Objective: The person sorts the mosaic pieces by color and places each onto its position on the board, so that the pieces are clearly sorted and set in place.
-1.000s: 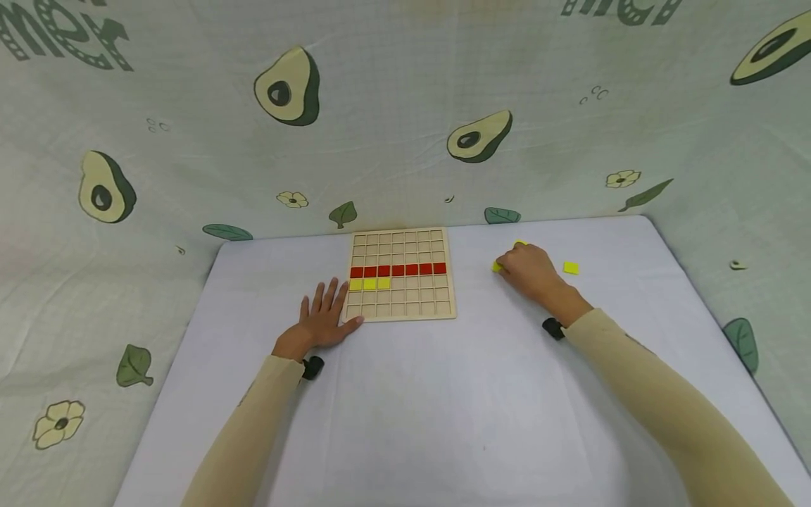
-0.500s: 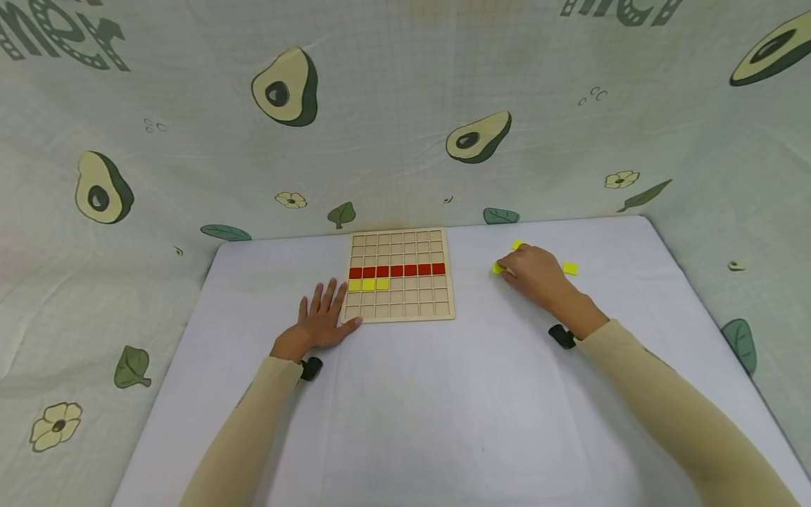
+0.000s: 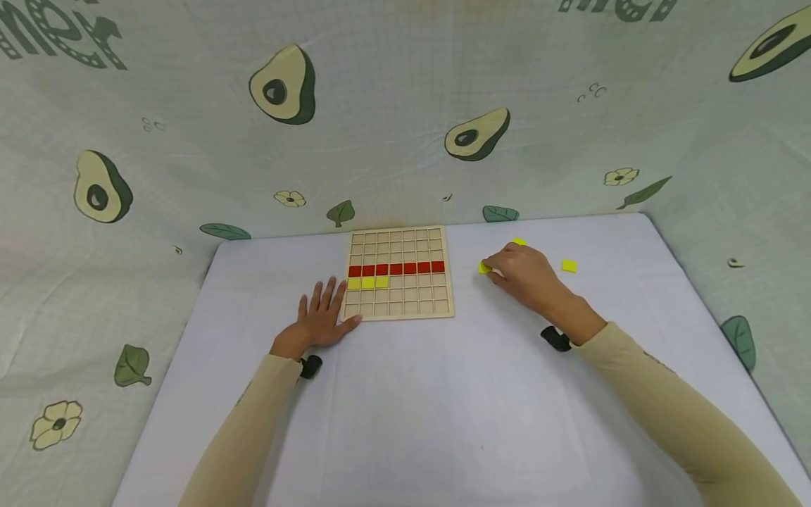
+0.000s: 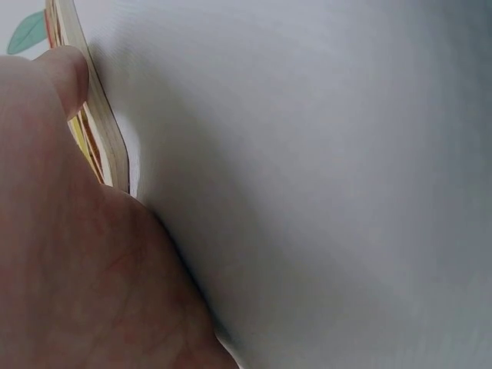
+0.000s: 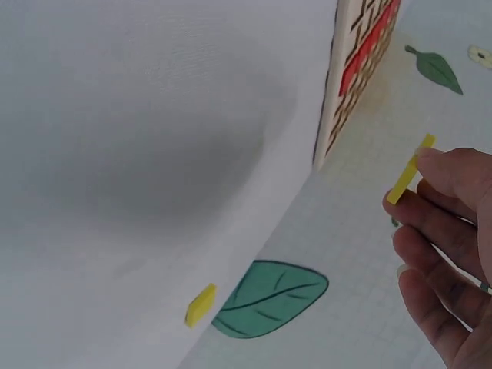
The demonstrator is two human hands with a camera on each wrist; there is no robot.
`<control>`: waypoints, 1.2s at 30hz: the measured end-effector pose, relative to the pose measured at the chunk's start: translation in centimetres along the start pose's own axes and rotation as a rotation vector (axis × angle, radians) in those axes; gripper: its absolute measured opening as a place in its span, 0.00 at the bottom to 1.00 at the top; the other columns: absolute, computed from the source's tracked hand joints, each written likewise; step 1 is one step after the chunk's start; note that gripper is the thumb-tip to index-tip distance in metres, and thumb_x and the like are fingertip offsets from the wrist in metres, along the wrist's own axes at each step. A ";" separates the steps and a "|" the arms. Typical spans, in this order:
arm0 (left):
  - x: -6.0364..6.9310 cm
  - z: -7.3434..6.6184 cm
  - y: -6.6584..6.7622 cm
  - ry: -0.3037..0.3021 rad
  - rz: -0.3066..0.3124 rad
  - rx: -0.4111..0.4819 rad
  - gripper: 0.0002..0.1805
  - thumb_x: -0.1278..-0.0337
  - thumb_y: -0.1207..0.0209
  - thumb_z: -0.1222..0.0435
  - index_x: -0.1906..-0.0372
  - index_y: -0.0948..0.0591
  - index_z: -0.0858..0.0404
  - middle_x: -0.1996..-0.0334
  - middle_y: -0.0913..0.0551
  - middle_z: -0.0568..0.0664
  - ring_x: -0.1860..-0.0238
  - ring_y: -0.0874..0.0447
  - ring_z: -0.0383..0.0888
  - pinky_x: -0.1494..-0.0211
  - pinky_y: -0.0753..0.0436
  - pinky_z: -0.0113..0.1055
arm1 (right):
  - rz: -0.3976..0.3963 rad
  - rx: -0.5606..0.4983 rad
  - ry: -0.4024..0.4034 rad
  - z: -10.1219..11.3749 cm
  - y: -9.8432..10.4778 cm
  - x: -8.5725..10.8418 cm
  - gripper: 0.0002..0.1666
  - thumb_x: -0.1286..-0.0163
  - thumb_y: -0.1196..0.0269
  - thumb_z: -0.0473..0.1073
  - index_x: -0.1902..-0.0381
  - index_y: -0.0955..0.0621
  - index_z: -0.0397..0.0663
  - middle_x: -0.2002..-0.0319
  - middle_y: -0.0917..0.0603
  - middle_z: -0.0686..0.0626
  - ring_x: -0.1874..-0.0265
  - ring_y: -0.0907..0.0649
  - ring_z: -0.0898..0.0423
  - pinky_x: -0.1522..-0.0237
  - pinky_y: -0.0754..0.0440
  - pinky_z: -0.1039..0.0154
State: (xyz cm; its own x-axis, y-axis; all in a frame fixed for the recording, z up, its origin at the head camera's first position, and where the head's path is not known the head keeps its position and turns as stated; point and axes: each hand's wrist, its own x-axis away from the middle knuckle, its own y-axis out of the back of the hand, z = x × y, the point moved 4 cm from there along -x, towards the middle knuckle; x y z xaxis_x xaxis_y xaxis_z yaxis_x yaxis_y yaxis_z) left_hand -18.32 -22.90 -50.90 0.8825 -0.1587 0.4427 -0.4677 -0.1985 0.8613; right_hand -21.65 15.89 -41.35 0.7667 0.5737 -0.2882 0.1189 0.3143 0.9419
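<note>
A wooden grid board lies at the table's far side. A full row of red tiles crosses it, and three yellow tiles sit in the row just below, at the left. My left hand is spread with straight fingers against the board's left edge, its thumb at the near left corner. To the right of the board, my right hand pinches a yellow tile between thumb and index finger. In the right wrist view the tile is held edge-on, above the table.
One loose yellow tile lies right of my right hand, and another yellow tile is partly hidden behind it. A white table is bordered at the back and sides by a cloth printed with avocados and leaves.
My right hand has picked up the yellow tile and shifted slightly left with it, toward the board. The left hand and the board have stayed in place.
</note>
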 end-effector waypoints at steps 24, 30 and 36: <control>-0.3 0.3 -0.1 0.009 0.003 0.002 0.54 0.24 0.53 0.37 0.13 0.66 0.59 0.14 0.75 0.59 0.15 0.81 0.63 0.19 0.73 0.67 | 0.023 -0.071 0.151 6.2 -2.3 -4.2 0.13 0.34 0.24 0.34 0.51 0.09 0.40 0.57 0.07 0.47 0.54 0.12 0.49 0.51 0.13 0.57; -0.4 0.4 -0.2 -0.001 0.007 -0.003 0.54 0.24 0.54 0.37 0.13 0.66 0.60 0.14 0.75 0.60 0.15 0.80 0.63 0.19 0.72 0.68 | 0.056 -0.069 0.157 7.6 -3.0 -5.2 0.14 0.32 0.25 0.35 0.50 0.09 0.40 0.56 0.07 0.47 0.54 0.13 0.49 0.48 0.14 0.56; -0.4 0.3 -0.2 -0.005 0.013 0.001 0.53 0.23 0.56 0.36 0.13 0.66 0.60 0.14 0.75 0.60 0.15 0.81 0.63 0.19 0.72 0.67 | 0.074 -0.063 0.155 8.8 -3.9 -6.3 0.12 0.32 0.25 0.36 0.52 0.09 0.41 0.57 0.06 0.48 0.55 0.13 0.50 0.49 0.14 0.58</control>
State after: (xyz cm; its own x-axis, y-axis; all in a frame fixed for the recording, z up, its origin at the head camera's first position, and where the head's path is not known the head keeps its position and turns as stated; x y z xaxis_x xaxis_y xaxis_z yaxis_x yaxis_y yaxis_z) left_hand -18.57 -23.07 -51.36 0.8760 -0.1657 0.4530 -0.4795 -0.1976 0.8550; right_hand -21.41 4.39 -41.73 0.6645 0.7055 -0.2463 0.0225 0.3106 0.9503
